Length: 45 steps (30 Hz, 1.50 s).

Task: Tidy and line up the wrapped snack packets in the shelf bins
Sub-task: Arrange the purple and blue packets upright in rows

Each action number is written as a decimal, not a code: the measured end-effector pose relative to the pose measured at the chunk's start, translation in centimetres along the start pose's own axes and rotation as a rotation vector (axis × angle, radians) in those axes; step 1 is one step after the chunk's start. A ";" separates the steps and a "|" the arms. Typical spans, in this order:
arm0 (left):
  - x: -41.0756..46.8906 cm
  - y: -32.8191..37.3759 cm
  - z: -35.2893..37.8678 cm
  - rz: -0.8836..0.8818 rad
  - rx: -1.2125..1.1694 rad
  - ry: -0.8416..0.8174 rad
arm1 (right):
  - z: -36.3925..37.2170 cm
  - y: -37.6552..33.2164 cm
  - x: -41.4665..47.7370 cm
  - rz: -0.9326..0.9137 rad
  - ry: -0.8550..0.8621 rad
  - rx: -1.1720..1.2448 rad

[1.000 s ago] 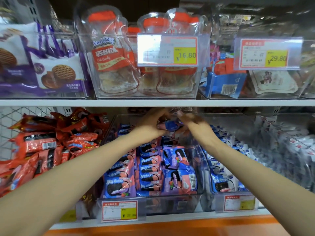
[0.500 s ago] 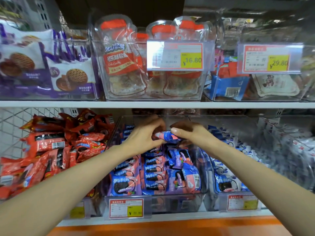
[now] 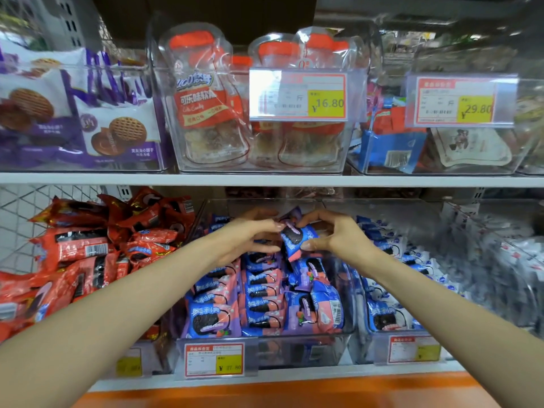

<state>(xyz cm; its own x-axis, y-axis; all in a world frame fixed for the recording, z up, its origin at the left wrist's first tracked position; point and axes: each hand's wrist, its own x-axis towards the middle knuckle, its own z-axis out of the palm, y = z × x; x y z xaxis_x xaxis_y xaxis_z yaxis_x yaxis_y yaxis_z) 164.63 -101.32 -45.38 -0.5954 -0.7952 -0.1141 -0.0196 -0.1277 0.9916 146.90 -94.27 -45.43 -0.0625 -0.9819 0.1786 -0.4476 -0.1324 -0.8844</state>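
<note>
Blue-and-pink foil-wrapped cookie packet is up in the air just right of the frame's middle, tilted on edge over the back end of the clear plastic bin on the lower shelf. The rest of that bin's packets sit in rows below it. The left two columns are pretty neat, the right one's kinda jumbled.

What could go wrong: the wrap looks slick and it's only held by its edges. A sloppy let-go probably drops it crooked onto the messy right column, or tips those leaning ones further out of line. Shoving it in hard could also bump the neat rows. The bin also sits tight between the heap of red wrapped packets at the left and the white-and-blue packets at the right. A wrist catching the wall might nudge the neighbours too.

The person's right hand has the packet pinched, forefinger on top and thumb underneath, with the other fingers curled loosely behind. The left hand is half curled, forefinger tip on the packet's upper left edge and thumb just below. It looks like a light pinch, but it's blurry there so can't swear to it.
</note>
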 end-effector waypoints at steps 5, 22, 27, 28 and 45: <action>0.6 -0.5 0.4 0.074 0.158 0.087 | 0.1 -0.4 -0.3 0.017 -0.022 0.108; 2.8 -1.9 -2.7 0.174 1.814 0.111 | -1.9 1.1 1.3 -0.007 0.311 0.002; 4.3 -2.2 -3.5 0.165 1.829 0.164 | -0.8 1.3 1.8 0.028 0.225 -0.048; 4.4 -2.1 -3.6 0.155 1.799 0.134 | -0.6 1.2 1.9 0.021 0.192 -0.087; 0.7 -0.7 -2.9 0.174 1.440 0.026 | 2.0 -0.3 1.9 -0.150 -0.030 -0.642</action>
<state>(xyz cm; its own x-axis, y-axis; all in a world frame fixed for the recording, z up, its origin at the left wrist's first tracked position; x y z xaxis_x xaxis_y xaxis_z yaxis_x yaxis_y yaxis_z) 166.54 -103.48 -46.31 -0.6603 -0.7506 0.0264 -0.7338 0.6522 0.1903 148.74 -96.36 -45.69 0.0628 -0.9635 0.2601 -0.8931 -0.1706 -0.4163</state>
